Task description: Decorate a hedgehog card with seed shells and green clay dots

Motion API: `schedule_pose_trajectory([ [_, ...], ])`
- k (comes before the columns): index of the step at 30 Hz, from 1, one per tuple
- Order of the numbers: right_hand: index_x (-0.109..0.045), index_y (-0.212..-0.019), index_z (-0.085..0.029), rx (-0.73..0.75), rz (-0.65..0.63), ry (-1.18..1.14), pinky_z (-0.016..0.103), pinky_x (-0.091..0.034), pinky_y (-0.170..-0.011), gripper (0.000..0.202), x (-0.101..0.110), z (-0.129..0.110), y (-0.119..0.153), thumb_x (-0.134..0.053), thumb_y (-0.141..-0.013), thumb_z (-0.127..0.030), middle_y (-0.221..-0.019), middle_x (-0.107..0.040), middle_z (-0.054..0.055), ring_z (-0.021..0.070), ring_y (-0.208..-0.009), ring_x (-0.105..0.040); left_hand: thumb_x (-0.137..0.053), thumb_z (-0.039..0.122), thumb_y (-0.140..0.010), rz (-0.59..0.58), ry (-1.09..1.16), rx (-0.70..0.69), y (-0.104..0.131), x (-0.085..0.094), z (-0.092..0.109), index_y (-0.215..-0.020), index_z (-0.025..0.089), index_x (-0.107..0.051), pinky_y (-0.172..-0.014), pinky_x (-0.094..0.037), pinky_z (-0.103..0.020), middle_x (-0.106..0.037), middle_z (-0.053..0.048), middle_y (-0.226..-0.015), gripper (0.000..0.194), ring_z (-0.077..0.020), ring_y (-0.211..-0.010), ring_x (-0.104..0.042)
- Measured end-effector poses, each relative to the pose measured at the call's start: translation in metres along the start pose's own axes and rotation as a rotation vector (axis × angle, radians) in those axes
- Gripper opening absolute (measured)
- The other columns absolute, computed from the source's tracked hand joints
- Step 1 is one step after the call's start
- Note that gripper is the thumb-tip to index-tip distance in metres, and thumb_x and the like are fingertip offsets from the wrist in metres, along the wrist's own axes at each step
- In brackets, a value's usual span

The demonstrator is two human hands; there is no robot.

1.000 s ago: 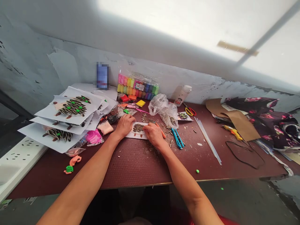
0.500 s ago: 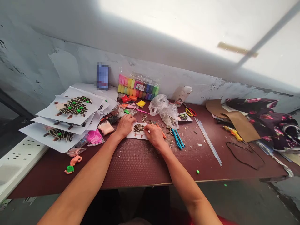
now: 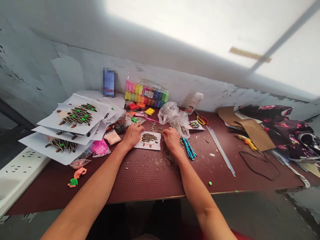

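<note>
A small white card lies on the table, bearing a hedgehog figure with rows of striped sunflower seeds on its back and brown feet below. My left hand rests over the card's left edge, its fingers laid out flat along the upper corner. To the right of the card, my right hand has thumb and fingers pinched together beside loose sunflower seeds. Whatever is between those fingertips is too small to make out. A clear plastic bag with more seeds sits just beyond this hand.
Stacked hedgehog sheets stand at left, near a power strip. Behind are clay packs and a white bottle. Rightward lie a blue cutter, scissors, glue sticks and a yellow glue gun.
My right hand has left the hedgehog and moved right and slightly up to the loose seeds, uncovering the card's right side. My left hand stays at the card's left edge.
</note>
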State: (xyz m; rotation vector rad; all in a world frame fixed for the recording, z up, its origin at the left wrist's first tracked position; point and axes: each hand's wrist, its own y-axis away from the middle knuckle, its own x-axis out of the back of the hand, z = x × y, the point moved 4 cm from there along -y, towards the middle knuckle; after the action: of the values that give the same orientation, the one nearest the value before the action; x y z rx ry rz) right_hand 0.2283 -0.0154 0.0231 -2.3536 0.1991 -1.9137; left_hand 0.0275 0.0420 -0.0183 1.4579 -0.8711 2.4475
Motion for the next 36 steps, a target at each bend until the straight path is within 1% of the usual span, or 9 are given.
schedule_pose_trajectory([
  [5,-0.077,-0.108,-0.023,0.096,-0.024,0.055,0.03,-0.04,-0.083,0.028,-0.003,-0.006,-0.009,-0.051,-0.099,-0.023,-0.1,-0.066,0.01,0.0222,-0.099,-0.055,-0.051,0.012,-0.091,-0.001,0.028,-0.005,0.0,-0.001,-0.002,-0.091,0.02,-0.074,-0.087,-0.048,-0.04,-0.068,-0.01,-0.096,0.024,-0.0265,-0.094,-0.059],
  [9,-0.075,-0.109,-0.022,0.085,-0.057,0.069,0.03,-0.04,-0.086,0.025,-0.005,-0.007,-0.011,-0.053,-0.098,-0.022,-0.104,-0.065,0.01,0.0227,-0.102,-0.054,-0.052,0.012,-0.09,0.001,0.02,-0.009,0.0,-0.001,-0.002,-0.091,0.02,-0.074,-0.087,-0.048,-0.04,-0.068,-0.011,-0.097,0.024,-0.0267,-0.094,-0.059],
  [13,-0.073,-0.105,-0.02,0.059,-0.075,0.076,0.03,-0.04,-0.086,0.021,-0.008,-0.005,-0.011,-0.052,-0.098,-0.022,-0.105,-0.065,0.01,0.0222,-0.101,-0.054,-0.051,0.013,-0.09,-0.007,0.041,-0.009,0.0,-0.001,-0.002,-0.09,0.02,-0.074,-0.087,-0.048,-0.041,-0.068,-0.011,-0.097,0.024,-0.0271,-0.094,-0.058],
  [17,-0.069,-0.105,-0.016,0.07,-0.031,0.094,0.031,-0.041,-0.087,0.02,-0.006,-0.006,-0.011,-0.05,-0.099,-0.02,-0.108,-0.065,0.013,0.0228,-0.102,-0.054,-0.05,0.014,-0.091,-0.014,0.043,-0.005,0.0,-0.001,-0.003,-0.091,0.02,-0.074,-0.088,-0.048,-0.041,-0.068,-0.011,-0.098,0.024,-0.0274,-0.095,-0.058],
  [20,-0.066,-0.105,-0.014,0.056,0.022,0.029,0.03,-0.04,-0.087,0.021,0.0,-0.008,-0.009,-0.047,-0.099,-0.017,-0.108,-0.066,0.013,0.0219,-0.101,-0.056,-0.05,0.014,-0.091,-0.009,0.028,0.0,0.0,-0.001,-0.003,-0.092,0.02,-0.074,-0.087,-0.048,-0.041,-0.068,-0.011,-0.098,0.025,-0.0272,-0.095,-0.059],
  [23,-0.065,-0.104,-0.015,0.034,0.042,-0.115,0.028,-0.04,-0.08,0.022,0.005,-0.007,-0.002,-0.045,-0.099,-0.018,-0.099,-0.069,0.01,0.0194,-0.092,-0.06,-0.049,0.013,-0.091,-0.002,0.031,-0.005,0.0,-0.001,-0.002,-0.091,0.02,-0.074,-0.087,-0.048,-0.041,-0.068,-0.011,-0.097,0.026,-0.0269,-0.094,-0.059],
  [29,-0.069,-0.093,-0.018,0.089,-0.027,-0.411,0.024,-0.041,-0.07,0.017,0.003,-0.004,0.013,-0.052,-0.09,-0.019,-0.085,-0.071,0.002,0.0148,-0.074,-0.06,-0.049,0.013,-0.09,0.006,0.042,-0.006,0.0,-0.002,-0.004,-0.09,0.021,-0.073,-0.086,-0.048,-0.041,-0.068,-0.011,-0.097,0.026,-0.0267,-0.094,-0.059],
  [32,-0.071,-0.089,-0.019,0.129,-0.08,-0.449,0.023,-0.041,-0.069,0.017,0.002,-0.006,0.016,-0.055,-0.086,-0.015,-0.081,-0.071,0.001,0.0143,-0.073,-0.06,-0.05,0.014,-0.091,-0.004,0.05,0.0,0.0,-0.002,-0.004,-0.09,0.021,-0.073,-0.087,-0.048,-0.041,-0.068,-0.011,-0.097,0.024,-0.0267,-0.095,-0.059],
  [36,-0.072,-0.088,-0.018,0.186,-0.08,-0.384,0.023,-0.041,-0.072,0.013,0.007,-0.012,0.017,-0.059,-0.085,-0.014,-0.087,-0.071,0.003,0.0142,-0.076,-0.06,-0.051,0.012,-0.091,-0.013,0.022,0.0,0.0,-0.001,-0.003,-0.092,0.02,-0.074,-0.087,-0.049,-0.04,-0.068,-0.011,-0.098,0.024,-0.0266,-0.096,-0.06],
])
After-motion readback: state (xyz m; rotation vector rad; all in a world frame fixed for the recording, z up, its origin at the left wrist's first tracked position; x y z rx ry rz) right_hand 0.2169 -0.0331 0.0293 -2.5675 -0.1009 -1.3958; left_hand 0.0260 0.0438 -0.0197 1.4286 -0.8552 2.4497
